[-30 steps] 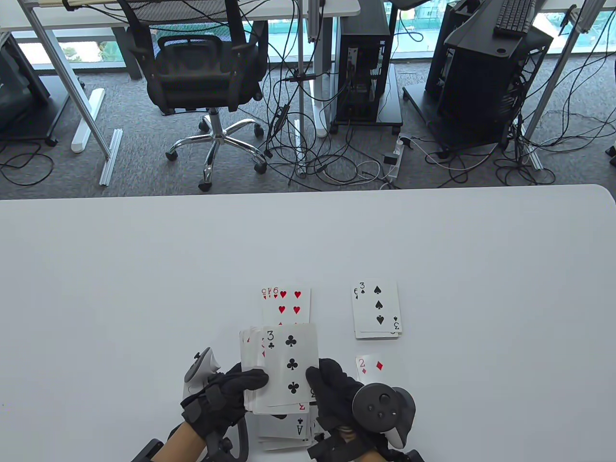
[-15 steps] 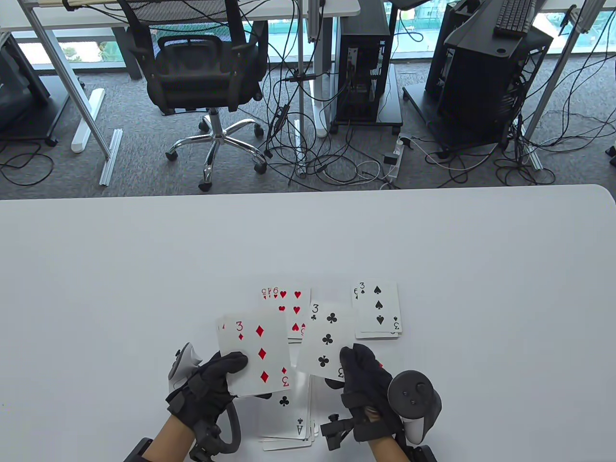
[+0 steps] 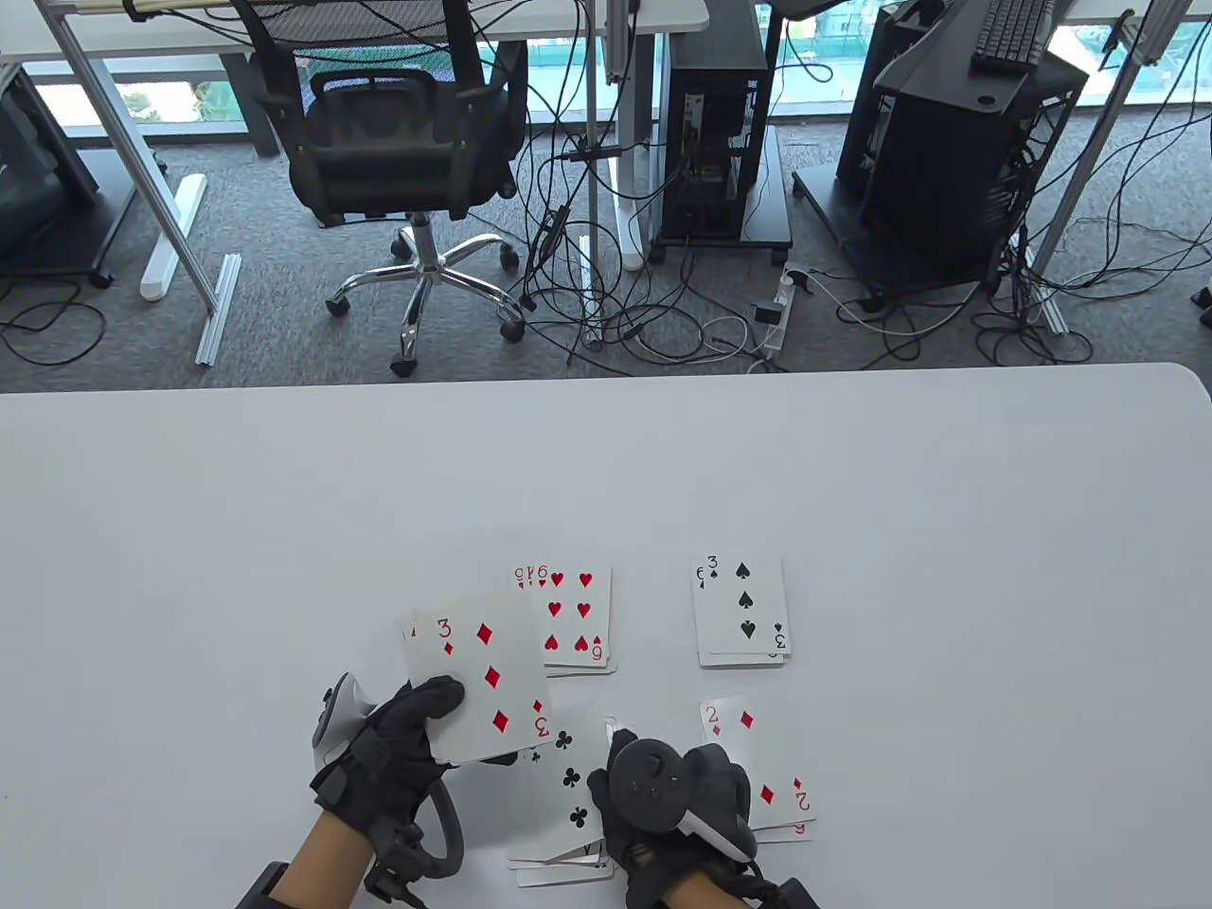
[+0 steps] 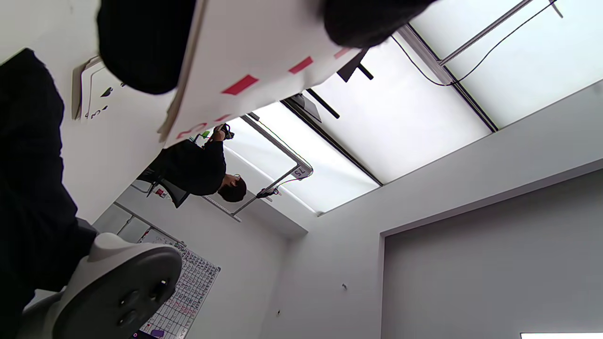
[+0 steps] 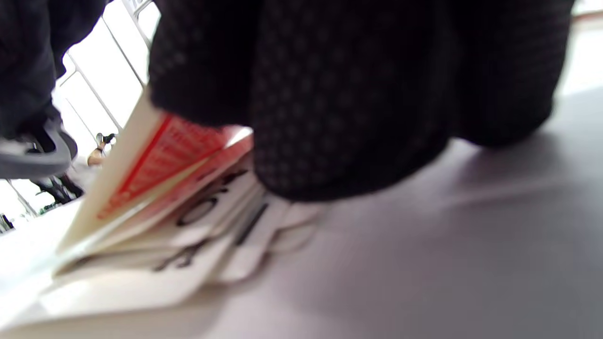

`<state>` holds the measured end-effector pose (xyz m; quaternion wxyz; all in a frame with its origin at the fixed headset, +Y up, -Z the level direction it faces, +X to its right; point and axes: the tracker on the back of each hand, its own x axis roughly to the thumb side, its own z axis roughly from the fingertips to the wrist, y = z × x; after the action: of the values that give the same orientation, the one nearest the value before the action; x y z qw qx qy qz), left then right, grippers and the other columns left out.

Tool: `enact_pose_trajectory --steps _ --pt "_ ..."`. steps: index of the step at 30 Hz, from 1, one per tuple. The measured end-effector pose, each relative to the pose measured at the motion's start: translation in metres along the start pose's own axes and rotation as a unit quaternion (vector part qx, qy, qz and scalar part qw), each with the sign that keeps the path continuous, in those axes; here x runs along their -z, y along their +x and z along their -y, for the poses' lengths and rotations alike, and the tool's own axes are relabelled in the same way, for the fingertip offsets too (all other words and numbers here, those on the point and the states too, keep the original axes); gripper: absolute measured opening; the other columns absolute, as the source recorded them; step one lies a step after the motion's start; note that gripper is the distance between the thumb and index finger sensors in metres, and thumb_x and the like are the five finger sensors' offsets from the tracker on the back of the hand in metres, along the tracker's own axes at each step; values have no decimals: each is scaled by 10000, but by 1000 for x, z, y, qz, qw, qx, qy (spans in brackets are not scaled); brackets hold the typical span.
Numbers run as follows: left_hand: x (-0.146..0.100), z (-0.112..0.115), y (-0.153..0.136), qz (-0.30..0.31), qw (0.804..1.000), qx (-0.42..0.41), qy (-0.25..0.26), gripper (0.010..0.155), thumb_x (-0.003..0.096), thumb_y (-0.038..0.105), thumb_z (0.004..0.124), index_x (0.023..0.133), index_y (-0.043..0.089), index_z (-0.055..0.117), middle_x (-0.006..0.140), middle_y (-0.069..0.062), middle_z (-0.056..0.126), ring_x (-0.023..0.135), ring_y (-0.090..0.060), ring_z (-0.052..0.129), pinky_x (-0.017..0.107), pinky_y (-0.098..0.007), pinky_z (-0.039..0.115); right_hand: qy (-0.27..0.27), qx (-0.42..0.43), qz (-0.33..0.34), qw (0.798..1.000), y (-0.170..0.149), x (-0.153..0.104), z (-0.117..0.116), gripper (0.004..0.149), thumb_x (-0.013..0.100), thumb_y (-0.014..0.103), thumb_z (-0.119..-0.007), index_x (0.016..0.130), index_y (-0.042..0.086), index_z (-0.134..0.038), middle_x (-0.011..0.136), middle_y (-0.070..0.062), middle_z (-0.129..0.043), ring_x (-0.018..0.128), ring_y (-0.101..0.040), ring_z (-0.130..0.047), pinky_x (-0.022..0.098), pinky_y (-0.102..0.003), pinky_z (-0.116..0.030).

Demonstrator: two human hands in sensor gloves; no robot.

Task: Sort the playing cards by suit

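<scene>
My left hand [image 3: 431, 720] grips a stack of cards [image 3: 478, 686] face up, the three of diamonds on top; in the left wrist view its fingers [image 4: 141, 42] wrap the stack [image 4: 264, 56]. My right hand [image 3: 611, 767] pinches the right edge of the three of clubs [image 3: 568, 781] low over the clubs pile [image 3: 559, 857] at the near edge. The right wrist view shows that card [image 5: 155, 165] tilted up over the pile [image 5: 188, 235], its red back visible, under my fingers [image 5: 330, 94]. Hearts pile [image 3: 573, 615], spades pile [image 3: 743, 611] and diamonds pile [image 3: 772, 772] lie face up.
The white table [image 3: 284, 521] stretches wide to the left, right and far side of the piles. Beyond its far edge stand an office chair [image 3: 398, 142], computer towers [image 3: 720, 123] and floor cables. A person shows far off in the left wrist view.
My right hand took the three of clubs off the held stack, swung it right, then brought it down onto the clubs pile. My left hand moved left with the stack, the three of diamonds now on top.
</scene>
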<state>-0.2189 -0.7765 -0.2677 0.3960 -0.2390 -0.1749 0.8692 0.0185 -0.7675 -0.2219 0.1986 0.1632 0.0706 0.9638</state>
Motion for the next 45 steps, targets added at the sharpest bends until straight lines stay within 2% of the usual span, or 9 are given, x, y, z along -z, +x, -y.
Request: enact_pose_trajectory --steps 10,13,18,23,27,30,36,40,45 --pt "1 1 -2 -8 1000 0 -3 543 644 347 634 1111 192 403 1112 -113 573 916 -393 752 555 -491 796 50 -136 14 989 17 5 -14 596 561 266 -655 892 -221 -561 249 -14 -932 85 -200 -965 194 -408 -869" --pt "1 2 -2 -11 1000 -1 -4 547 641 359 629 1110 194 402 1113 -111 569 918 -392 750 557 -492 794 53 -142 12 988 17 6 -15 611 559 285 -668 890 -219 -571 246 -11 -929 82 -197 -962 191 -409 -869" --pt "1 2 -3 -15 1000 -1 -6 543 644 345 634 1110 193 401 1113 -114 569 919 -394 748 557 -495 793 43 -86 5 995 9 5 -3 616 562 300 -663 890 -214 -578 269 -30 -931 110 -221 -968 214 -430 -863" --pt "2 3 -5 -20 1000 2 -11 544 643 346 634 1110 194 401 1114 -111 567 920 -394 746 559 -497 791 -67 13 23 997 -3 -5 27 605 566 310 -649 873 -210 -612 323 -60 -938 168 -255 -974 256 -456 -853" --pt "3 7 -10 -34 999 13 -20 545 642 344 635 1110 191 403 1114 -115 566 920 -401 742 560 -501 787 -170 108 51 978 -15 -17 49 602 578 328 -617 863 -202 -632 405 -83 -941 255 -285 -982 314 -479 -843" --pt "4 11 -15 -49 998 20 -27 546 643 338 631 1112 188 394 1117 -123 553 926 -410 728 565 -511 776 -198 167 70 963 -19 -21 54 614 590 349 -592 874 -195 -617 474 -100 -933 328 -308 -981 362 -498 -830" --pt "8 24 -25 -74 995 38 -60 549 642 325 632 1113 189 385 1124 -129 532 937 -425 702 574 -533 755 -178 181 99 962 -12 -19 47 708 575 438 -621 881 -200 -599 569 -135 -907 421 -350 -962 413 -534 -804" --pt "9 31 -30 -83 993 38 -76 551 640 318 635 1113 183 388 1124 -138 529 937 -436 695 573 -543 748 -175 187 101 961 -9 -19 44 750 545 493 -656 868 -177 -557 584 -100 -875 438 -319 -954 423 -519 -805" --pt "10 35 -33 -90 992 34 -86 552 638 316 638 1112 181 390 1123 -144 529 935 -439 694 572 -549 745 -174 193 95 961 -7 -19 42 676 515 457 -715 826 -132 -602 515 -35 -879 393 -265 -969 401 -485 -828"
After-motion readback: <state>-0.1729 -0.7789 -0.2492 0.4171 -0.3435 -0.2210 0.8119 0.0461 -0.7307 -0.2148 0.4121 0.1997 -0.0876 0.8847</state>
